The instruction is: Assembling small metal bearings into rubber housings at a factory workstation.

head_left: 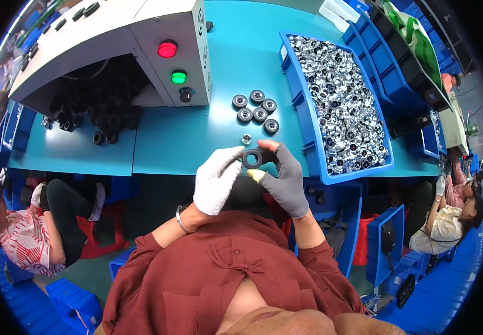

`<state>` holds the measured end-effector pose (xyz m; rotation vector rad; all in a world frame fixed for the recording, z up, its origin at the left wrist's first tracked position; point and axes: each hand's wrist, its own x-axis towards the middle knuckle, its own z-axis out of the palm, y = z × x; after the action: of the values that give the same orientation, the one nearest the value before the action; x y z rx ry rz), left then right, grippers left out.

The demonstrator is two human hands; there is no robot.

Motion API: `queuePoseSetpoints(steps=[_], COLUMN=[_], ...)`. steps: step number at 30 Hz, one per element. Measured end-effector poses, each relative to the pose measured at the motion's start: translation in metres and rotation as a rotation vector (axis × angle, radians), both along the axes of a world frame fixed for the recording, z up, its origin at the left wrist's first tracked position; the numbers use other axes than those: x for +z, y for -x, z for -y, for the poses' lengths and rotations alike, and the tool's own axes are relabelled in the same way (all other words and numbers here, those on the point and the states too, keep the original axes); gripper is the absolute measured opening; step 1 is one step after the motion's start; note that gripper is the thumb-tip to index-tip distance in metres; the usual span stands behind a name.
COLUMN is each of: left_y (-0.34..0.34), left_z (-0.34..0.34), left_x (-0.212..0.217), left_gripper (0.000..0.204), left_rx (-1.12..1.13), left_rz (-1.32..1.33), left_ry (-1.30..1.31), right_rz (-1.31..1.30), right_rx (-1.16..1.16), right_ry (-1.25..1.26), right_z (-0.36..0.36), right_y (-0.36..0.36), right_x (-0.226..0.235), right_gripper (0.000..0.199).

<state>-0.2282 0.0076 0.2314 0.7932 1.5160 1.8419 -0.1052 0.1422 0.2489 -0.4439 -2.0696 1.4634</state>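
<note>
A small black rubber tyre (252, 151) is held at the table's front edge, its open hole turned up toward me. My left hand (216, 180), in a white glove, pinches the tyre's left side. On its right side the fingers of my right hand (287, 181) close around it; that hand wears a grey glove with bare or differently covered fingertips. Just beyond the tyre, a shiny chrome wheel hub (246, 139) rests on the teal table. Farther back lies a loose cluster of several wheels, black tyres with hubs in them, one being this wheel (271, 127).
At the right a blue crate (321, 162) is filled with chrome hubs. Stacked blue bins (384, 70) stand beyond it. A white machine (169, 33) with red and green lights covers the left, with a pile of black tyres (107, 103) in its opening. Other people sit on both sides.
</note>
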Motion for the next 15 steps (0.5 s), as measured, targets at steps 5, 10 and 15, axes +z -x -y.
queuePoseSetpoints(steps=[5,10,15], left_y=[-0.002,0.014,0.011], left_z=[0.003,-0.001,0.001], left_x=[0.005,-0.008,-0.020], left_gripper=[0.032,0.030,0.037], left_rx=[0.029,-0.247,-0.353], left_rz=[-0.176,0.175,0.682], left_ry=[0.013,0.235,-0.089], right_rz=[0.016,-0.025,0.031], right_rx=[-0.049,0.014,0.118], right_ry=[-0.160,-0.614,-0.365], right_z=[0.008,0.013,0.006], right_y=[-0.002,0.008,0.012], right_x=[0.015,0.021,0.024], right_gripper=[0.058,0.062,0.055])
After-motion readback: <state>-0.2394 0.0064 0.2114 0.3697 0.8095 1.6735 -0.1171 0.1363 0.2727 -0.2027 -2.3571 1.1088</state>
